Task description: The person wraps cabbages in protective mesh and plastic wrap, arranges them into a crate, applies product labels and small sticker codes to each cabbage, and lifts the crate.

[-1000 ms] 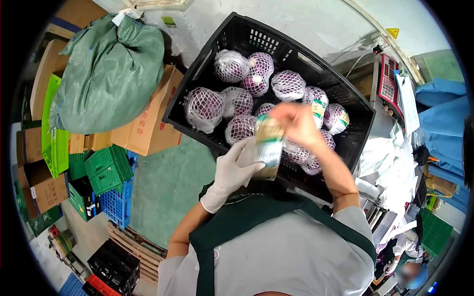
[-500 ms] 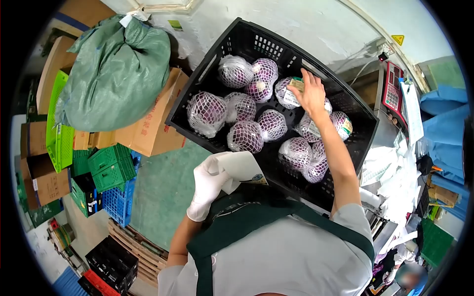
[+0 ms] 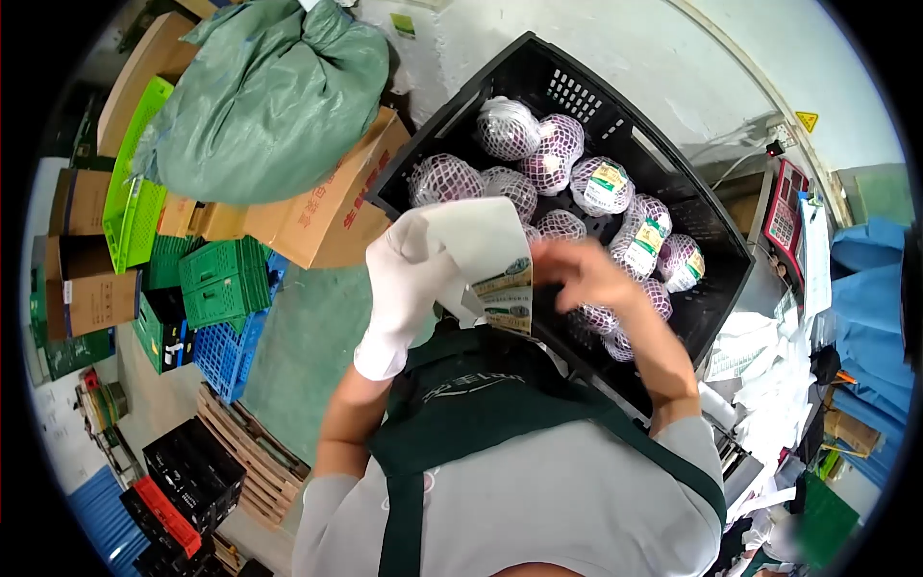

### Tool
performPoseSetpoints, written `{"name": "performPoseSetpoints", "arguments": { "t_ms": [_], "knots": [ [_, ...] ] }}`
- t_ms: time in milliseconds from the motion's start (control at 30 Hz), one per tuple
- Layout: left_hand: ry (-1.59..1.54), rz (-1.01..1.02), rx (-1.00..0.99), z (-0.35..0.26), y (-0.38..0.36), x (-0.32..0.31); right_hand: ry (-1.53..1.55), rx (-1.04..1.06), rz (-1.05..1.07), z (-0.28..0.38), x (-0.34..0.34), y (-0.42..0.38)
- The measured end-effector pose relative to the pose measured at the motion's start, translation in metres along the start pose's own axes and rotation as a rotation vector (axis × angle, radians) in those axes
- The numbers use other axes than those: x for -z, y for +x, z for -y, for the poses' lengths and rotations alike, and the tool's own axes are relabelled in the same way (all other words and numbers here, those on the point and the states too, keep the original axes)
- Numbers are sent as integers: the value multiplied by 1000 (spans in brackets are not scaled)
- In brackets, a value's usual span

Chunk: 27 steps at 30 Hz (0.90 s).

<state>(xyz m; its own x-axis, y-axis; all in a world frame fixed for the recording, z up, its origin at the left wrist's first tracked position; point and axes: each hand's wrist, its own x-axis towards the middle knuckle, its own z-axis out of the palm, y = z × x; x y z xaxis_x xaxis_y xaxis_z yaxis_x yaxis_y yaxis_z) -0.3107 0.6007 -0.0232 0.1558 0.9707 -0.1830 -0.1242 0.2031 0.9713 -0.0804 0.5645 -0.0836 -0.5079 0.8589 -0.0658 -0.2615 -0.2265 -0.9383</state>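
My left hand (image 3: 411, 279), in a white glove, is closed on a curled strip of labels (image 3: 490, 252) with green print. My right hand (image 3: 586, 274), bare and blurred, is beside the strip's right edge with its fingers apart. Both are over the near side of a black crate (image 3: 707, 322). Inside the crate lie several purple round items in white netting (image 3: 447, 180). Green and white labels show on a netted bundle at the upper middle (image 3: 603, 186), on one below it (image 3: 642, 237) and on one at the right (image 3: 683, 263).
A large green sack (image 3: 274, 101) rests on a cardboard box (image 3: 332, 207) at the upper left. Green crates (image 3: 223, 284) and a wooden pallet (image 3: 252, 457) stand at the left. A red scale (image 3: 786, 216) and papers (image 3: 745, 346) are on the right. Part of another person shows at the lower right.
My right hand has moved from the netted item at the upper middle to the label strip. That item's label now shows fully. The view has shifted, and my left hand has risen slightly.
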Motion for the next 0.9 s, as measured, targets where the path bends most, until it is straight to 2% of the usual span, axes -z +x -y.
{"name": "performPoseSetpoints", "arguments": {
  "t_ms": [33,67,100,133,167,200,267,333,400,467,500,533,567,600,667,700,733,800,867,900],
  "knots": [
    [84,15,38,-3,5,4,-355,10,8,0,-24,-2],
    [167,26,81,-5,9,9,-566,107,-52,-6,-37,-3],
    [167,17,85,3,13,16,-505,53,-138,-1,-50,-1],
    [372,81,-13,18,18,25,-449,1,-226,6,-58,1],
    [576,146,-118,25,22,33,-455,5,-223,4,-60,1],
    [670,290,-230,21,21,44,-385,35,-260,0,-60,1],
    [267,391,-264,26,14,54,-314,64,-304,-3,-63,0],
    [156,443,-416,31,6,49,-433,75,-328,-3,-68,-3],
    [147,499,-409,31,-3,32,-401,143,-363,2,-79,-1],
    [-192,428,-167,56,-17,14,-676,111,-423,13,-85,-1],
    [-193,349,-137,56,-18,9,-909,79,-538,15,-86,-1],
    [-195,273,-102,55,-19,3,-1020,244,-635,14,-85,2],
    [-216,156,-58,52,-22,-6,-1092,197,-664,18,-84,3],
    [-222,162,-57,54,-22,-7,-1163,149,-691,22,-83,4],
    [1,153,-189,60,-17,-5,-964,244,-664,22,-84,7],
    [29,106,-203,62,-17,-4,-912,168,-575,27,-84,6],
    [149,105,-210,61,-18,2,-1014,203,-514,30,-82,4],
    [-9,102,-99,69,-13,11,-1005,178,-491,28,-78,4],
    [48,221,72,58,-14,5,-965,225,-514,27,-64,10],
    [116,251,-54,65,-15,-1,-926,273,-536,29,-51,16]
  ]
}}
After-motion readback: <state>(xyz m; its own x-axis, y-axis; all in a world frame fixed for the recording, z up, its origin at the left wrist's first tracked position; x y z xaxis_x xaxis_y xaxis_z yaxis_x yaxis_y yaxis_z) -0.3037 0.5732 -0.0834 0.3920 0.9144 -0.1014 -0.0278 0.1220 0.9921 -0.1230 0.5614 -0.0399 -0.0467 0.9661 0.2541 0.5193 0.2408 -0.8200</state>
